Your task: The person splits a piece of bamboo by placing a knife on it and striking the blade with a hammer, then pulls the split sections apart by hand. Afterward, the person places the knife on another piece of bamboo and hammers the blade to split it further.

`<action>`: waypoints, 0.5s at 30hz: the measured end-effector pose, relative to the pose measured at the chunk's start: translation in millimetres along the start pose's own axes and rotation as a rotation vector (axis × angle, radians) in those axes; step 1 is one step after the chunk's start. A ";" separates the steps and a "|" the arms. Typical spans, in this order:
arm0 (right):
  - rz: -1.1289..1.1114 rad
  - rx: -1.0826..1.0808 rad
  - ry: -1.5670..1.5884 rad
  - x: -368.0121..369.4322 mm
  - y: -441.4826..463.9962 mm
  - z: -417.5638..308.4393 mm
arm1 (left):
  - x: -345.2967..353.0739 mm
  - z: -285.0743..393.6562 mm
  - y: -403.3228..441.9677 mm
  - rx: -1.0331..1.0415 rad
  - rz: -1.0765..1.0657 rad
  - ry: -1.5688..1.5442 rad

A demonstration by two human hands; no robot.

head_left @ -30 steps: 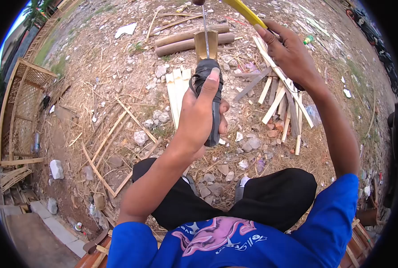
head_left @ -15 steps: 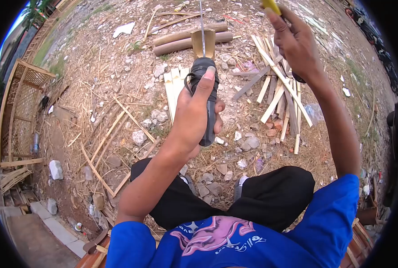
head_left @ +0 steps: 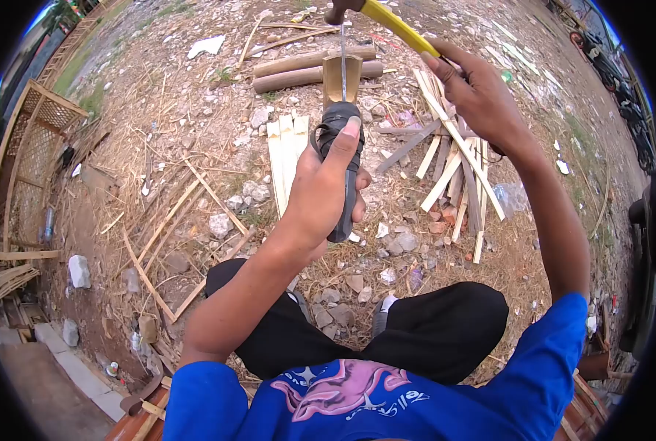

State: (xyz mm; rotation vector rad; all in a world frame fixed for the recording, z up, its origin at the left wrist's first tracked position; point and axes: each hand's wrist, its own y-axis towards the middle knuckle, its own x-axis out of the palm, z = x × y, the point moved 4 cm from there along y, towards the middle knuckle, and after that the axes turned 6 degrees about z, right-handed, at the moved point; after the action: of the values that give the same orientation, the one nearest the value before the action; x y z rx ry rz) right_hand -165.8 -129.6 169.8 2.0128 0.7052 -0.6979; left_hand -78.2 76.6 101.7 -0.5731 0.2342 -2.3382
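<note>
My left hand (head_left: 324, 173) is closed around the black wrapped handle (head_left: 340, 143) of a large knife. Its narrow blade (head_left: 343, 55) points away from me, edge-on to my view, across a short split piece of bamboo (head_left: 333, 79). Whether the blade has entered the bamboo I cannot tell. My right hand (head_left: 482, 99), raised at the upper right, grips a hammer by its yellow handle (head_left: 401, 28). The hammer's dark head (head_left: 345, 7) is at the top edge, over the far part of the blade.
Two bamboo poles (head_left: 291, 77) lie beyond the knife. Split bamboo strips (head_left: 278, 162) lie left of it, and a pile of slats (head_left: 453, 162) to the right. Stones (head_left: 247, 195) litter the ground. A wooden lattice frame (head_left: 19, 176) stands at the far left; parked motorcycles (head_left: 622, 95) are at the right.
The hammer's head has come into view, swung leftward over the blade, while my right hand dropped slightly. My left hand keeps its grip on the knife.
</note>
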 end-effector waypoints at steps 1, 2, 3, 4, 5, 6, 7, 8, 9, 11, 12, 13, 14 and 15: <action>0.035 0.036 0.100 -10.8 5.9 -9.1 | -0.6 0.7 0.1 0.007 -0.002 0.001; 0.073 0.069 0.200 -21.5 11.8 -18.0 | -1.1 1.1 -0.1 0.011 -0.005 0.004; 0.045 0.149 0.402 -33.1 17.9 -11.7 | -1.1 1.5 0.3 0.016 -0.010 0.004; 0.113 0.166 0.463 -38.3 16.6 -3.6 | -1.5 1.5 0.8 0.013 0.000 0.001; 0.123 0.172 0.404 -32.3 11.9 -1.9 | -2.3 1.4 2.1 0.014 0.001 0.005; 0.132 0.179 0.345 -26.3 7.2 -0.2 | -3.5 0.8 3.1 0.014 0.001 0.009; 0.079 0.171 0.167 -6.9 -5.4 1.5 | -3.4 0.0 2.8 0.018 0.002 0.008; -0.054 -0.066 -0.139 11.6 -16.2 4.2 | -2.6 1.0 3.2 0.023 0.009 0.007; -0.123 0.108 -0.162 10.1 -16.4 0.0 | -2.8 0.4 2.2 0.018 0.013 0.017; -0.166 0.190 -0.079 -1.4 -7.4 -2.7 | -2.2 1.0 2.0 0.016 0.014 0.011; -0.116 0.177 -0.068 -4.1 -5.4 -6.0 | -2.4 0.7 0.8 0.015 0.015 0.002; -0.062 0.171 -0.056 -6.5 -6.1 -8.9 | -2.3 0.4 0.0 0.011 0.011 -0.002; -0.008 0.164 -0.042 -8.1 -6.3 -10.7 | -2.4 1.3 0.2 0.012 0.013 0.005; -0.044 0.192 -0.034 -5.2 -9.2 -9.4 | -2.2 1.6 0.0 0.009 0.013 0.013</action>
State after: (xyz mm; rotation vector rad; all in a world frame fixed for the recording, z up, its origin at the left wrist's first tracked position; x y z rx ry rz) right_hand -173.9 -118.4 172.8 2.1594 0.6855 -0.8516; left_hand -76.0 78.1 102.3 -0.5506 0.2332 -2.3301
